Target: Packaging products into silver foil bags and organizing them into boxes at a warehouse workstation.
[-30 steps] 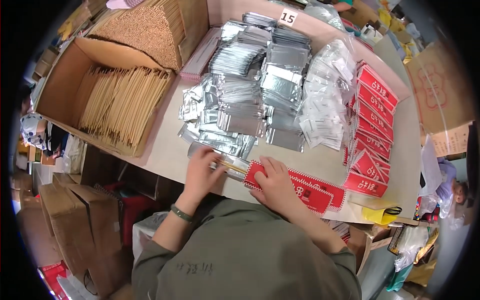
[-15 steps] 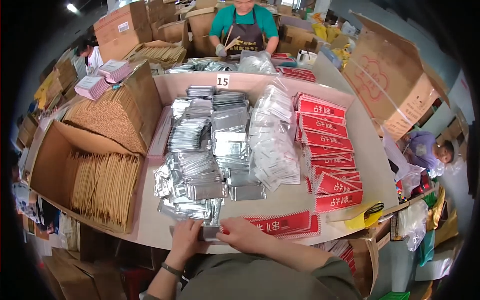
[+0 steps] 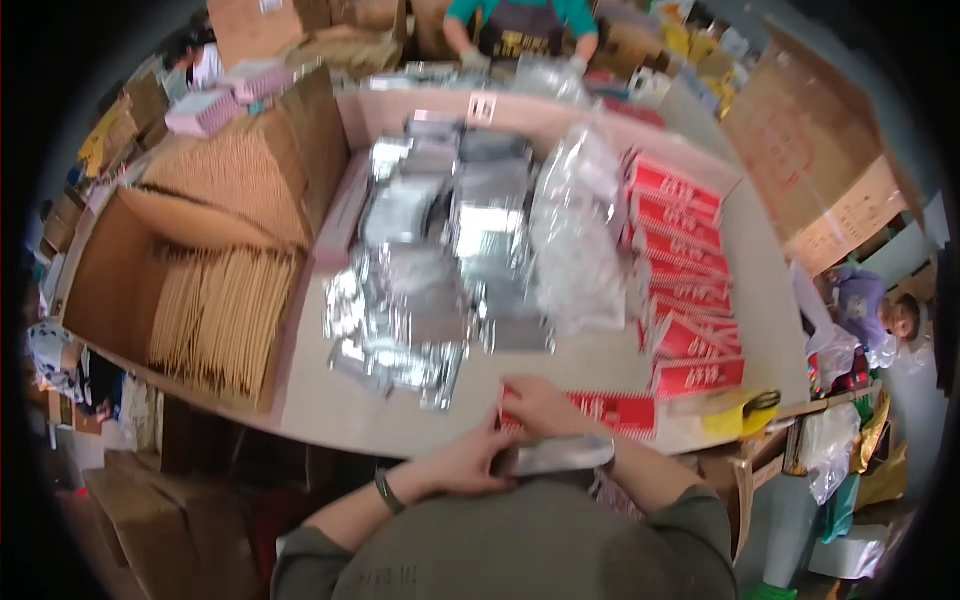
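At the table's front edge my left hand (image 3: 468,462) has its fingers closed on a shiny silver packet (image 3: 565,455), which extends right towards my right forearm. Just above it my right hand (image 3: 538,408) is closed, with a bit of red-and-white packaging (image 3: 508,420) showing at its fingertips. The picture is smeared by motion, so the exact grip is hard to read. Beside the right hand lie flat red printed sleeves (image 3: 625,412), partly covered by it. Beyond my hands spread piles of silver packets (image 3: 415,285).
An open carton (image 3: 105,285) of thin wooden sticks (image 3: 220,320) stands left. Clear plastic packets (image 3: 580,240) lie right of the silver piles, then a column of red sleeves (image 3: 685,270). A yellow item (image 3: 740,418) sits at the right edge. A co-worker (image 3: 520,30) stands across the table.
My hands have shifted right and come together close to my body, the silver packet now right of my left hand. The view has tilted, and the co-worker's hands have lowered.
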The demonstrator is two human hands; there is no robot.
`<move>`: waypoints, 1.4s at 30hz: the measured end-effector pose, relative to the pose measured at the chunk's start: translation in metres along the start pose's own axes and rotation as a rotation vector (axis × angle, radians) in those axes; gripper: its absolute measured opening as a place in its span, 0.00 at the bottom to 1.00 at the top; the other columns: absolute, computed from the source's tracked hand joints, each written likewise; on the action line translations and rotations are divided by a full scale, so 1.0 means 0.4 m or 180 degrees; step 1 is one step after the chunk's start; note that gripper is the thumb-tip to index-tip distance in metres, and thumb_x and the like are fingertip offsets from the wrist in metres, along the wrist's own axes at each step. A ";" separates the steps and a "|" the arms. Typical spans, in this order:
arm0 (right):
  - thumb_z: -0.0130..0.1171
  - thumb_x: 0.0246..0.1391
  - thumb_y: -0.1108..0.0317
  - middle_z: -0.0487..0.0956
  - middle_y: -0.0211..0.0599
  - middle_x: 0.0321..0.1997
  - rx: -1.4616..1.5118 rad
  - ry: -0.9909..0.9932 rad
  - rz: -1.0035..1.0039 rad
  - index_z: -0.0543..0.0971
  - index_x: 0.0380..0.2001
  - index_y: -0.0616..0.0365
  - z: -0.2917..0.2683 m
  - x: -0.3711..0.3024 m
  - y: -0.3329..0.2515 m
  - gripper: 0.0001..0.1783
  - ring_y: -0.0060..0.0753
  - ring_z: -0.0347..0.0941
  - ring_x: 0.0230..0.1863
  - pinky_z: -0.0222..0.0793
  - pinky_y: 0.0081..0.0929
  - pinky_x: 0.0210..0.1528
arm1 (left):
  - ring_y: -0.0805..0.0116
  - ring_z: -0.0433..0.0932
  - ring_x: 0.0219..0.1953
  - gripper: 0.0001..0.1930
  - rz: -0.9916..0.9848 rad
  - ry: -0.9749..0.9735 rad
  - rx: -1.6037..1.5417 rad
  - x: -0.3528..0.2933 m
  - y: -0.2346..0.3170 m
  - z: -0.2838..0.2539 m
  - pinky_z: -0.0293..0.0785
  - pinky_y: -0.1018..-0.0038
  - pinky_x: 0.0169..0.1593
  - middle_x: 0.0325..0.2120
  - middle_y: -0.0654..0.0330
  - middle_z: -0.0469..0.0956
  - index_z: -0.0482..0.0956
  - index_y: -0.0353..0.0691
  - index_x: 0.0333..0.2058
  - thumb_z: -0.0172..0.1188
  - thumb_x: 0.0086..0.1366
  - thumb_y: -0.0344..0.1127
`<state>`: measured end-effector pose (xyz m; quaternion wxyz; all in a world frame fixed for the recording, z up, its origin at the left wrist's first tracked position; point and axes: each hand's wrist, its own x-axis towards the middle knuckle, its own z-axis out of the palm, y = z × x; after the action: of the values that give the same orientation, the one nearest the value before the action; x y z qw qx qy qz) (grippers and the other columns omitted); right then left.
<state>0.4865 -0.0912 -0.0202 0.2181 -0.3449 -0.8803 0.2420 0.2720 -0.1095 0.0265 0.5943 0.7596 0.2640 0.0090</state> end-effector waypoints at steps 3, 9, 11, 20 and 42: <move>0.63 0.49 0.54 0.76 0.51 0.37 -0.0499 0.0264 -0.0030 0.75 0.27 0.62 -0.067 0.025 -0.104 0.20 0.56 0.73 0.42 0.70 0.46 0.42 | 0.58 0.79 0.39 0.28 -0.0808 0.0798 -0.0192 -0.059 -0.028 -0.047 0.75 0.63 0.44 0.34 0.50 0.79 0.74 0.33 0.45 0.72 0.51 0.44; 0.57 0.56 0.56 0.78 0.48 0.23 -0.0610 -0.0053 0.2283 0.77 0.26 0.59 0.001 0.063 -0.120 0.16 0.54 0.77 0.29 0.71 0.47 0.32 | 0.49 0.78 0.34 0.23 -0.1157 0.2843 0.1325 -0.125 -0.141 -0.019 0.75 0.60 0.39 0.33 0.51 0.76 0.74 0.38 0.43 0.70 0.50 0.39; 0.56 0.56 0.58 0.78 0.47 0.23 -0.0501 0.0172 0.2187 0.78 0.26 0.59 0.021 0.063 -0.112 0.15 0.53 0.77 0.29 0.71 0.47 0.33 | 0.49 0.78 0.37 0.28 -0.1061 0.2736 0.1581 -0.128 -0.140 -0.010 0.75 0.60 0.40 0.36 0.53 0.77 0.73 0.41 0.49 0.71 0.49 0.38; 0.55 0.52 0.61 0.79 0.47 0.25 0.0174 -0.0105 0.1962 0.79 0.27 0.58 0.067 0.112 -0.135 0.11 0.53 0.78 0.32 0.72 0.48 0.36 | 0.49 0.78 0.38 0.39 -0.0628 0.1467 0.2017 -0.139 -0.092 -0.101 0.75 0.61 0.42 0.37 0.54 0.77 0.71 0.42 0.57 0.76 0.44 0.39; 0.55 0.57 0.67 0.76 0.48 0.43 -0.0007 0.1063 0.1110 0.78 0.36 0.58 0.106 0.252 0.066 0.08 0.53 0.73 0.47 0.69 0.46 0.48 | 0.48 0.80 0.37 0.11 -0.2450 0.3892 0.2588 -0.504 -0.315 -0.451 0.76 0.62 0.40 0.35 0.46 0.80 0.82 0.35 0.39 0.58 0.64 0.36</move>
<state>0.4091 -0.0141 -0.0470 0.3151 -0.5271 -0.7595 0.2146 -0.0098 -0.0112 0.0254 -0.0135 0.6329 0.7647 0.1202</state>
